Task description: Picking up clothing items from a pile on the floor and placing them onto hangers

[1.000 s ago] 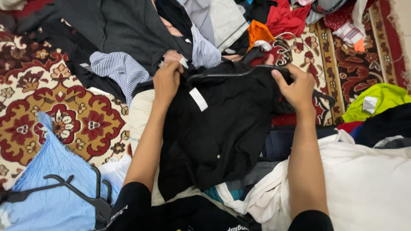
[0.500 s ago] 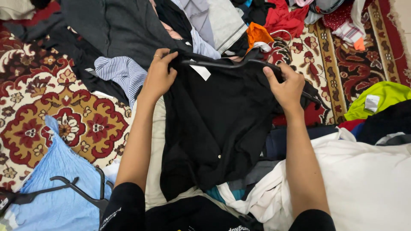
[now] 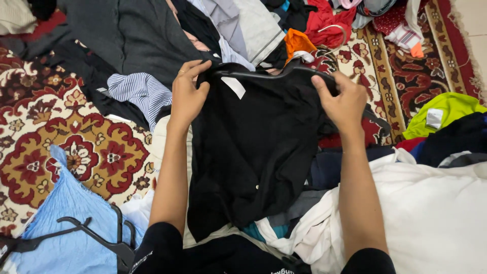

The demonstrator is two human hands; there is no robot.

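Note:
A black shirt hangs in front of me over a black plastic hanger that runs through its shoulders; a white label shows at the collar. My left hand grips the shirt's left shoulder, with a ring on one finger. My right hand grips the right shoulder and the hanger's end. The shirt's lower part drapes down over other clothes between my forearms.
A patterned red carpet lies underneath. A light blue garment with black hangers sits at the lower left, a white cloth at the lower right, a lime green garment on the right, and dark, striped, orange and red clothes are heaped behind.
Both hands have lifted the shirt's shoulders up and away from me, spreading the shirt flatter on the hanger. The left hand shifted from bunched cloth to the shoulder edge.

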